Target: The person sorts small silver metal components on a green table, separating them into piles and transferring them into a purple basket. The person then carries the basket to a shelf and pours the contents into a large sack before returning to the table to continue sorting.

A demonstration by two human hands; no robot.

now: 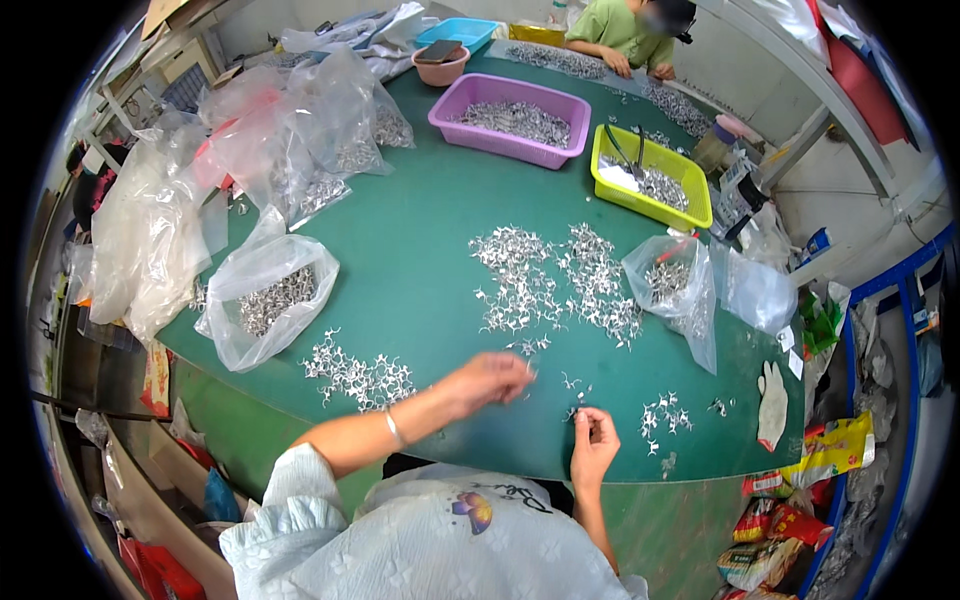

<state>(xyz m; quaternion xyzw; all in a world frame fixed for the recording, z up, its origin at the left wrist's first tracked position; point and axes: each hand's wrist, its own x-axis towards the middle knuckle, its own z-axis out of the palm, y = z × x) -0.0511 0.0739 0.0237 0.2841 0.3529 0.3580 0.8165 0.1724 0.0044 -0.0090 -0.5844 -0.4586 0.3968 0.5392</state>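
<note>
My left hand point(490, 380), with a bracelet on its wrist, hovers over the table's near middle. Its fingers are drawn together and slightly blurred; what they pinch cannot be made out. My right hand point(595, 445) is closed at the near edge, thumb and fingertips pinching a small silvery metal part point(571, 412). A few loose parts point(570, 381) lie between the hands. Beyond them spreads a large two-lobed pile of the same parts point(515, 275). One smaller pile point(358, 372) lies left of my left forearm, another cluster point(665, 415) right of my right hand.
Plastic bags of parts stand left point(270, 300) and right point(685, 290) on the green table point(400, 240). Farther back are a purple basin point(575, 150) and a yellow-green basket point(655, 208). A white glove point(771, 405) lies at right. Another person point(625, 40) sits across the table.
</note>
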